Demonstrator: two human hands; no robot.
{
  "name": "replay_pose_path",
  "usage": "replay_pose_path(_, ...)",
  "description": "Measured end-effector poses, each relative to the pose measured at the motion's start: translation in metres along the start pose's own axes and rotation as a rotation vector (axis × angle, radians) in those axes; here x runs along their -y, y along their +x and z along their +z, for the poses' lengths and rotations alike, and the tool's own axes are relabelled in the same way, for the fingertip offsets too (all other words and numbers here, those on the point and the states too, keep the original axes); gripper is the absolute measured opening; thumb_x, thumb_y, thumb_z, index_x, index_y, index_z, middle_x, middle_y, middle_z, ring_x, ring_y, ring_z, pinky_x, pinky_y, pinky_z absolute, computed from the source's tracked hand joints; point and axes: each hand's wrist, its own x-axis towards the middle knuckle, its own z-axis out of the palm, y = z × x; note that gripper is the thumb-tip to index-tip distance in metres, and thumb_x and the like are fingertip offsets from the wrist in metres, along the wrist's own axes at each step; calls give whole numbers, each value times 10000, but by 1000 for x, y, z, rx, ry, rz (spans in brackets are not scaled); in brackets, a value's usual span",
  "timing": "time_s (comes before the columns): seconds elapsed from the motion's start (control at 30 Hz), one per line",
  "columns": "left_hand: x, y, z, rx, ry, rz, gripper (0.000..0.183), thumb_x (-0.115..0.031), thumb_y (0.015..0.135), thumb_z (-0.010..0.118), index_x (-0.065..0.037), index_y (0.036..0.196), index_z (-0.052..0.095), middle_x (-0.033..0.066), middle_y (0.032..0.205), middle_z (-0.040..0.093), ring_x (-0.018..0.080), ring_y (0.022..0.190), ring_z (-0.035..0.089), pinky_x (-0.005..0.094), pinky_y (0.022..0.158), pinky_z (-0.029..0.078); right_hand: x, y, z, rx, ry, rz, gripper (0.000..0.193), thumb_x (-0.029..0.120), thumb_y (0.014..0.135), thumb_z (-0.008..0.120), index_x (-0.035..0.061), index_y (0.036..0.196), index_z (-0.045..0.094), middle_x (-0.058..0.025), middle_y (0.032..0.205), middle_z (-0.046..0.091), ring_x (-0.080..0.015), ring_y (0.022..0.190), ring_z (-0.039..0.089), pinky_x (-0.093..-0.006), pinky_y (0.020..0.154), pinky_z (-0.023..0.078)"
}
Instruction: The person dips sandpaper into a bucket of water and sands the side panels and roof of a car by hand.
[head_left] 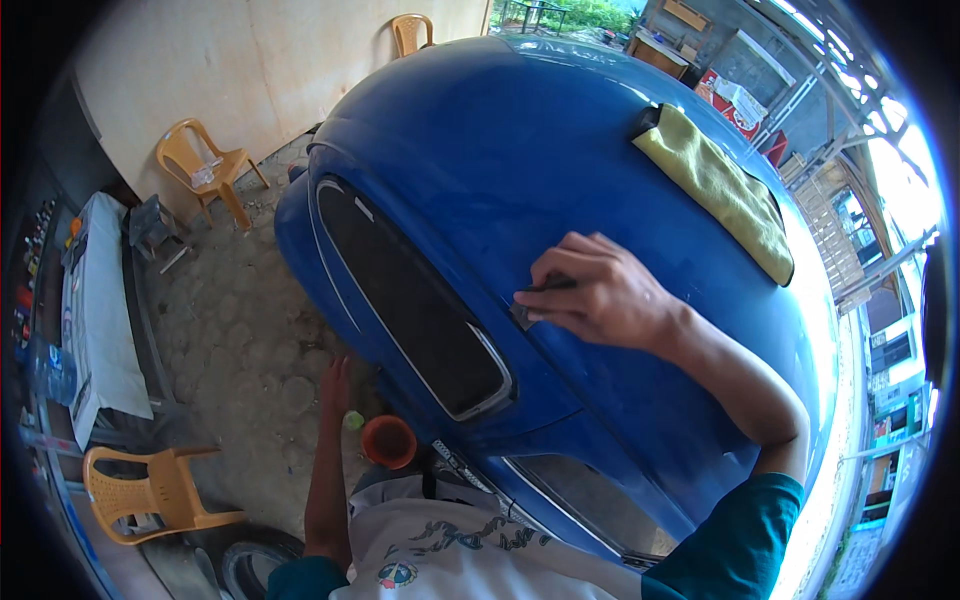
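Note:
My right hand (pixel 603 292) is closed around a small dark flat piece (pixel 522 314) with a greyish lower edge, whose exact kind I cannot make out. It is at the roof edge of a blue car (pixel 470 130), above the dark side window (pixel 400 300). Whether the piece touches the paint is hard to tell. My left hand (pixel 338 382) hangs low beside the car, fingers loosely stretched and nothing visible in them. Below it are a small pale-green object (pixel 353 420) and an orange-brown bucket (pixel 374 443). A yellow-green cloth (pixel 715 190) lies across the roof to the right.
Yellow-brown plastic chairs stand at the near left (pixel 160 495), far left (pixel 205 170) and far wall (pixel 410 35). A table with a pale cover (pixel 105 310) runs along the left. A tyre (pixel 250 568) lies near the closest chair. The floor (pixel 235 320) is paved.

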Motion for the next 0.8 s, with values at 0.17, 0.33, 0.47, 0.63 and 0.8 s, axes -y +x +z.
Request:
replay_pose_path(0.17,176,-223,23,457,410,-554,365,-236,976,369,-52,1112,654,218,1110,672,441,1036,625,540,908,485,-55,13,-13,-278,-235,131,148,218,804,779,193,950,792,0,888,626,-156,828,603,-304,724,469)
replay_pose_path(0.33,146,-379,28,390,-376,-1650,389,-361,907,478,-92,1122,660,188,1022,672,365,825,650,507,708,514,-4,6,1,2,-205,-39,33,271,808,746,262,824,774,29,743,549,-138,777,587,-335,722,475)
replay_pose_path(0.47,138,-416,17,275,-600,-1649,345,-362,891,518,-99,1065,657,146,899,640,314,709,619,470,607,494,-62,14,-19,-204,-291,169,70,271,823,729,254,866,782,4,752,565,-165,733,585,-386,687,456)
replay_pose_path(0.63,132,-402,32,37,-682,-1541,274,-352,876,554,-123,996,644,94,816,586,268,674,582,447,594,466,7,0,-3,-10,-124,-42,127,285,828,732,277,943,785,17,738,544,-155,736,577,-363,734,429)
replay_pose_path(0.8,119,-430,38,-150,-718,-1461,209,-341,861,590,-147,928,631,42,733,532,223,639,546,424,580,438,-18,-8,-20,-100,-300,168,157,315,832,735,272,973,788,14,731,550,-158,746,579,-349,781,419)
